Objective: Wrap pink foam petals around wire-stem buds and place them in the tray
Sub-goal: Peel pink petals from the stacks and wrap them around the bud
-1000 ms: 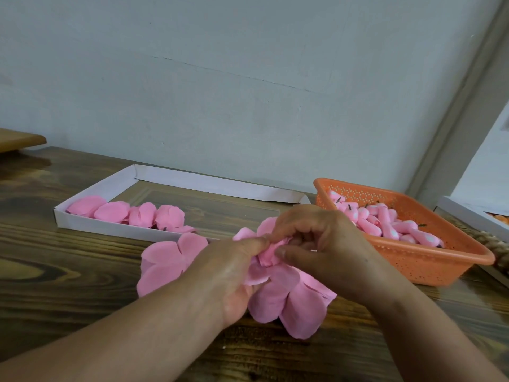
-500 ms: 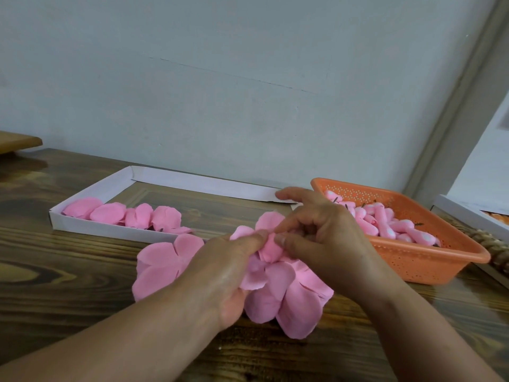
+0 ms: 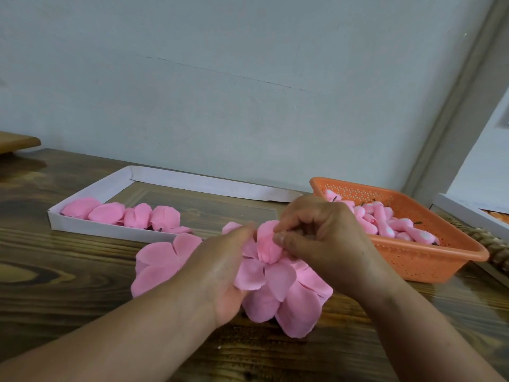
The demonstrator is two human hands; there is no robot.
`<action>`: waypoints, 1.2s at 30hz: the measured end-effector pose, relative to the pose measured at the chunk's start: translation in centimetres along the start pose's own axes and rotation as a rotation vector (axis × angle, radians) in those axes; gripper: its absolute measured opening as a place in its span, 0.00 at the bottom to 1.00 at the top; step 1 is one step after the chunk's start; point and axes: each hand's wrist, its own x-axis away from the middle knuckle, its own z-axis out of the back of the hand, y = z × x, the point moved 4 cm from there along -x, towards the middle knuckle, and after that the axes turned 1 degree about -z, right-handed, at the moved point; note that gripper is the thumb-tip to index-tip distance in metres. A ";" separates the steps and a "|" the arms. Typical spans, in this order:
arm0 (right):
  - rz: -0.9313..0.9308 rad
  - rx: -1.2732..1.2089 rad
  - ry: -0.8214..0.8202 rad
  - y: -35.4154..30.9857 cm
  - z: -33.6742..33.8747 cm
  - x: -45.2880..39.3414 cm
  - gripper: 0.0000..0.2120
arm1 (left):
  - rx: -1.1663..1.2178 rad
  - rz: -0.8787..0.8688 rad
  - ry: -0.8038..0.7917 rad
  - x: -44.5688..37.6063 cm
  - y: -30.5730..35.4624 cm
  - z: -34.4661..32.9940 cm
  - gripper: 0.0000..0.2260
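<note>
Head view: the left hand (image 3: 220, 268) and right hand (image 3: 322, 238) both pinch a half-wrapped pink foam bud (image 3: 268, 244) at its top, just above the loose foam petals (image 3: 292, 299) lying under the grip; its wire stem is hidden. Beyond the grip to the left, the white tray (image 3: 91, 226) holds four finished flowers, and to the right the orange basket (image 3: 429, 255) holds unwrapped buds. Judged light, soft and easily creased; best pinched at the petal base near the stem.

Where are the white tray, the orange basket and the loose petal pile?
white tray (image 3: 91, 224), head view, near wall.
orange basket (image 3: 429, 260), head view, front wall.
loose petal pile (image 3: 297, 307), head view, a front petal.
</note>
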 end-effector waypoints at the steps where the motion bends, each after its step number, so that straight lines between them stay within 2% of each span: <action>1: 0.021 0.011 -0.013 -0.2 -0.1 0.0 0.09 | 0.003 0.011 0.007 0.0 0.1 0.0 0.07; 5: 0.069 0.032 -0.079 -0.3 -0.2 0.1 0.06 | 0.023 0.071 0.032 -0.1 0.1 0.1 0.06; 9: 0.047 0.033 -0.090 -0.3 0.0 0.1 0.09 | -0.011 0.088 -0.010 -0.1 0.0 0.1 0.17; 11: 0.000 0.045 -0.079 -0.2 0.0 0.0 0.14 | -0.001 0.097 -0.034 0.2 -0.1 -0.1 0.11; 13: -0.047 0.060 -0.074 0.0 0.0 0.0 0.14 | 0.001 0.099 -0.041 0.5 -0.1 -0.4 0.06; 18: -0.058 0.143 -0.051 0.0 -0.4 0.1 0.10 | -0.079 0.050 -0.076 0.1 -0.5 -0.4 0.15; 22: -0.066 0.152 -0.018 0.1 -0.4 0.1 0.14 | -0.100 0.058 -0.107 -0.1 -0.6 -0.2 0.12; 25: -0.099 0.104 0.028 0.6 -0.2 -0.1 0.12 | -0.062 0.088 -0.098 0.0 -0.5 -0.3 0.08; 30: -0.196 -0.014 -0.002 1.3 0.0 -0.2 0.11 | -0.022 0.116 -0.051 -0.1 -0.6 -0.3 0.03; 36: -0.102 0.074 -0.069 1.5 0.5 -0.5 0.05 | -0.051 0.125 -0.024 -0.3 -0.8 0.1 0.02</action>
